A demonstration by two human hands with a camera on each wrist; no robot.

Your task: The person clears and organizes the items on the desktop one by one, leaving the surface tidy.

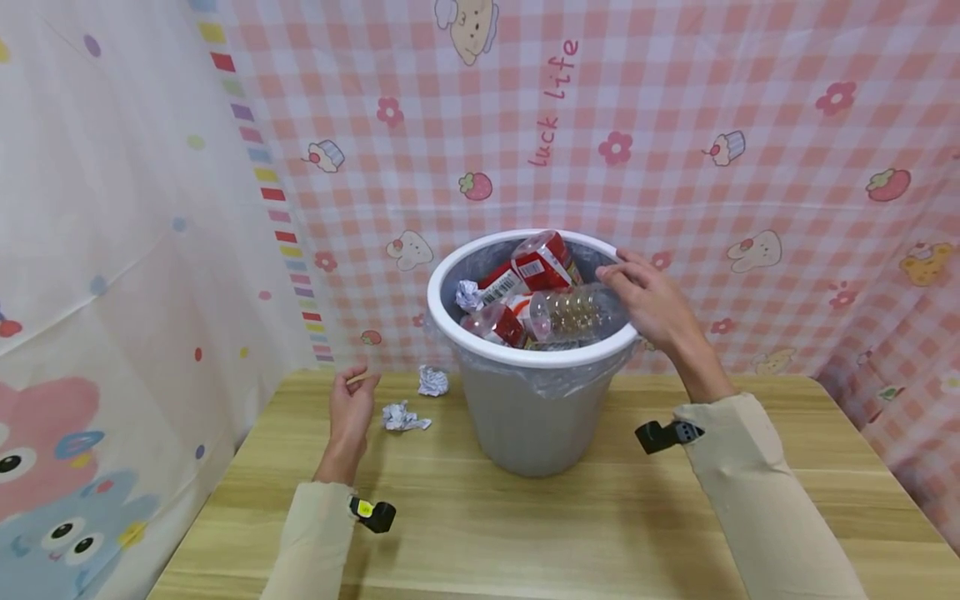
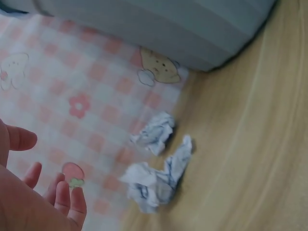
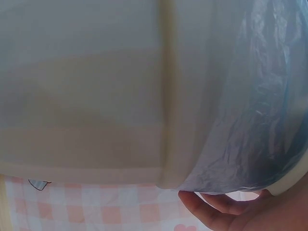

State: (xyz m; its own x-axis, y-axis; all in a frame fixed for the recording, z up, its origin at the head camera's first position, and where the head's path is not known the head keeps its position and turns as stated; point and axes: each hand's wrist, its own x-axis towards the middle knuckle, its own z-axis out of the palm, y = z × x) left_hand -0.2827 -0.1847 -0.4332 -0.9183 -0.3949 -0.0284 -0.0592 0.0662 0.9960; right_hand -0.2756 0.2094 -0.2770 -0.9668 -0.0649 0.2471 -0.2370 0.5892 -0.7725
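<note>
A grey trash bin (image 1: 534, 417) with a white rim stands on the table, lined with a clear plastic bag (image 3: 267, 101). Inside it lie a clear ribbed plastic bottle (image 1: 573, 315), red-labelled bottles (image 1: 546, 260) and a crumpled paper ball (image 1: 469, 296). My right hand (image 1: 652, 304) holds the bin's right rim, its fingers bent over the edge beside the clear bottle. To the left of the bin, my left hand (image 1: 352, 408) hovers with loosely bent fingers and nothing in it. Close by lie two crumpled papers, one nearer (image 1: 405, 417) and one farther (image 1: 432, 381).
The wooden table (image 1: 480, 533) ends at a pink checked curtain (image 1: 360, 217) just behind the bin. A white curtain with cartoon figures (image 1: 150, 217) hangs along the left side.
</note>
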